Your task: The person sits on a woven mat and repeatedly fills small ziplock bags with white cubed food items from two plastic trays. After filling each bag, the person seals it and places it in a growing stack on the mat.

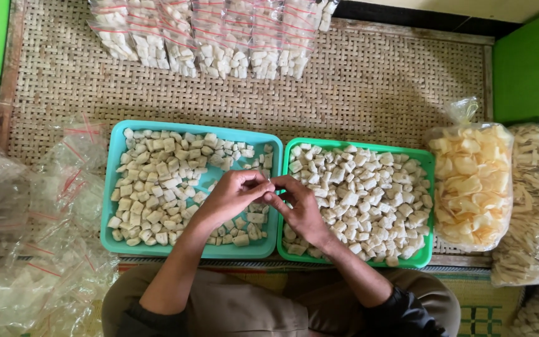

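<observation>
Left hand (231,195) and right hand (301,209) meet fingertip to fingertip, pinched narrow on something too small to identify, above the seam between teal tray (115,187) and green tray (428,206).

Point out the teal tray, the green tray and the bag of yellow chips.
teal tray (115,187), head view, on its left rim.
green tray (357,146), head view, on its top rim.
bag of yellow chips (472,187), head view, on the middle of the bag.

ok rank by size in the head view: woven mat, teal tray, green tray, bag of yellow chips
1. woven mat, largest by far
2. teal tray and green tray: look about alike, not ranking them
3. bag of yellow chips, smallest
</observation>
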